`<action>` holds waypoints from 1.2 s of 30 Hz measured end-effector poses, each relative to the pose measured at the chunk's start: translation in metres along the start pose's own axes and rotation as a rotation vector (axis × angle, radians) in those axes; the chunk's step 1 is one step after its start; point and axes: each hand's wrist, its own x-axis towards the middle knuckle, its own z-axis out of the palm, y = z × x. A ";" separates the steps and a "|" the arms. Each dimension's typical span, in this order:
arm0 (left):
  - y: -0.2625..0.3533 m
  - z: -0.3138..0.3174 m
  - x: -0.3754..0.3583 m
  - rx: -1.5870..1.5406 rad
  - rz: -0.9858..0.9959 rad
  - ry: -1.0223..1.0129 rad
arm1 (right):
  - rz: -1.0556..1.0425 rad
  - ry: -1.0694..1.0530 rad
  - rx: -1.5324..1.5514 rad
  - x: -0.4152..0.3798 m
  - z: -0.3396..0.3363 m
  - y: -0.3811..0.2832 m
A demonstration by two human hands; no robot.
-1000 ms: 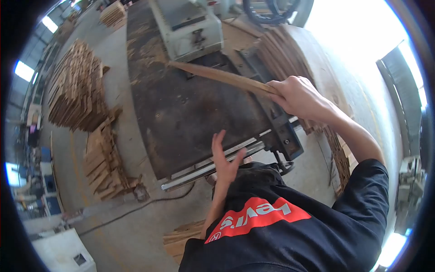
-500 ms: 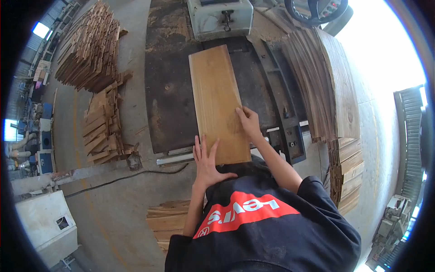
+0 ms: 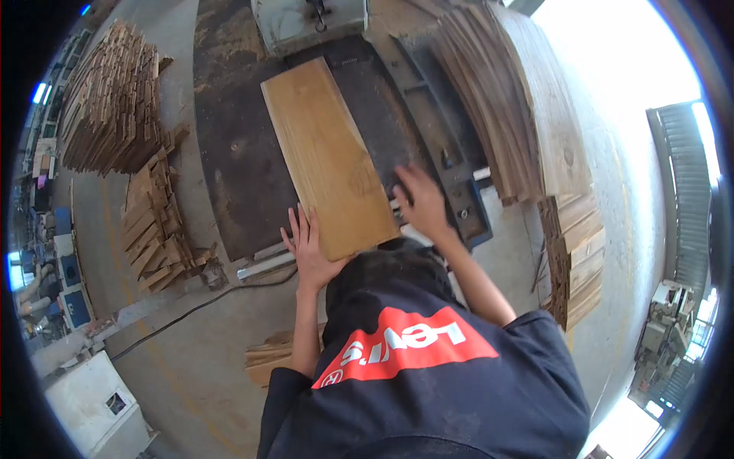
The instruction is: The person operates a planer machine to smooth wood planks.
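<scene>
A long, flat wooden board [image 3: 329,153] lies on the dark machine table [image 3: 245,176], its near end close to my body. At the board's near left corner is my left hand [image 3: 310,251], fingers spread, with the fingertips at the edge and the thumb toward the near end. My right hand [image 3: 422,203] hovers just off the board's right edge, fingers apart and slightly blurred, holding nothing.
A pale machine housing [image 3: 310,23] stands at the table's far end. Tall stacked boards [image 3: 527,99] rise on the right, above more stacked wood [image 3: 577,252]. Piles of wood pieces [image 3: 115,99] stand at left. A black cable [image 3: 206,306] crosses the floor.
My right hand has let go of the board's right edge and moved off to its right. My left hand stays at the near left corner. The whole view has shifted and turned slightly.
</scene>
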 end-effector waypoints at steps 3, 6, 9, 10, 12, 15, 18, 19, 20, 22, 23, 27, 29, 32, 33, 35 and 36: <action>0.000 0.007 0.010 0.005 -0.001 0.018 | -0.049 -0.107 0.052 -0.011 0.019 -0.019; -0.001 0.009 0.022 -0.004 0.000 0.027 | -0.081 -0.112 0.118 -0.002 0.035 -0.021; -0.010 0.004 0.030 0.008 0.005 0.006 | -0.047 -0.117 0.153 0.004 0.045 -0.022; -0.010 0.005 0.034 -0.005 0.007 0.012 | -0.058 -0.109 0.135 0.009 0.049 -0.021; -0.012 0.005 0.039 -0.019 0.006 0.013 | -0.076 -0.070 0.112 0.017 0.057 -0.019; -0.014 0.002 0.045 -0.015 0.002 0.002 | -0.082 -0.011 0.095 0.024 0.069 -0.022; -0.019 -0.002 0.051 -0.007 0.019 0.007 | -0.071 0.001 0.086 0.027 0.074 -0.025; -0.020 -0.004 0.053 -0.011 0.026 0.005 | -0.066 0.004 0.091 0.028 0.075 -0.026; -0.021 -0.005 0.055 -0.015 0.033 0.004 | -0.061 0.007 0.096 0.028 0.075 -0.026; -0.024 -0.006 0.059 -0.016 0.053 0.007 | -0.064 0.024 0.089 0.030 0.077 -0.027; -0.026 -0.006 0.061 -0.017 0.063 0.008 | -0.065 0.032 0.084 0.030 0.078 -0.027; -0.030 -0.007 0.067 0.006 0.074 0.006 | -0.084 0.064 0.066 0.034 0.081 -0.028; -0.033 -0.007 0.071 0.028 0.064 -0.013 | -0.104 0.071 0.036 0.040 0.082 -0.026; -0.039 -0.008 0.083 0.012 0.066 -0.003 | -0.099 0.090 0.025 0.055 0.087 -0.025; -0.042 -0.009 0.090 0.017 0.069 -0.013 | -0.099 0.100 0.010 0.062 0.089 -0.024; -0.048 -0.011 0.106 0.026 0.075 -0.030 | -0.105 0.120 -0.020 0.077 0.096 -0.022; -0.050 -0.012 0.113 0.029 0.068 -0.036 | -0.105 0.128 -0.030 0.084 0.100 -0.022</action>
